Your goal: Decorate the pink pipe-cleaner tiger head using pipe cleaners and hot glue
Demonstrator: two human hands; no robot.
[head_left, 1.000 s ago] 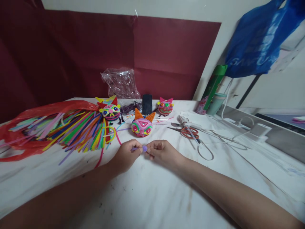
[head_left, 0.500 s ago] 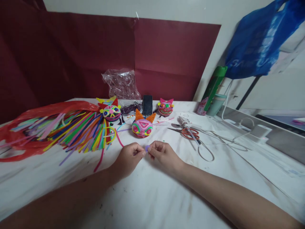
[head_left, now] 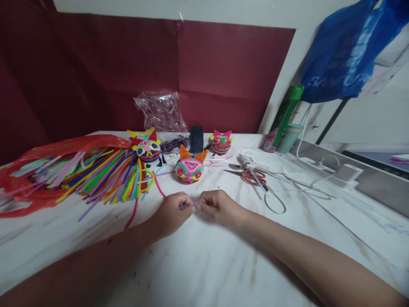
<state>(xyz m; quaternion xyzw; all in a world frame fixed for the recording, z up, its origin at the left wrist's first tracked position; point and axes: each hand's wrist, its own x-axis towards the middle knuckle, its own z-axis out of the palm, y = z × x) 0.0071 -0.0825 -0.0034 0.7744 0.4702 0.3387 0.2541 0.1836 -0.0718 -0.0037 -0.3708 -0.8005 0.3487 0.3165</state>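
Above the near middle of the table, my left hand [head_left: 174, 214] and my right hand [head_left: 221, 207] almost meet at the fingertips. Both are closed in a pinch on a short purple pipe cleaner [head_left: 196, 205], most of it hidden by the fingers. Just beyond them sits a colourful animal head [head_left: 190, 169] with orange ears. Another head [head_left: 148, 149] with red ears is behind to the left, and one with pink ears [head_left: 221, 141] to the right. Loose pipe cleaners [head_left: 108, 177] spread in many colours from a red plastic bag [head_left: 92, 141].
Orange-handled scissors [head_left: 252, 177] and a glue gun [head_left: 247, 162] with its cable lie to the right. A phone [head_left: 197, 139] stands at the back beside clear plastic wrapping [head_left: 161, 111]. A green can [head_left: 286, 110], a cup [head_left: 290, 138] and a white charger [head_left: 349, 174] are farther right.
The purple piece was a flat round shape at my right fingertips; now it shows as a thin length between both hands. The view has shifted slightly.
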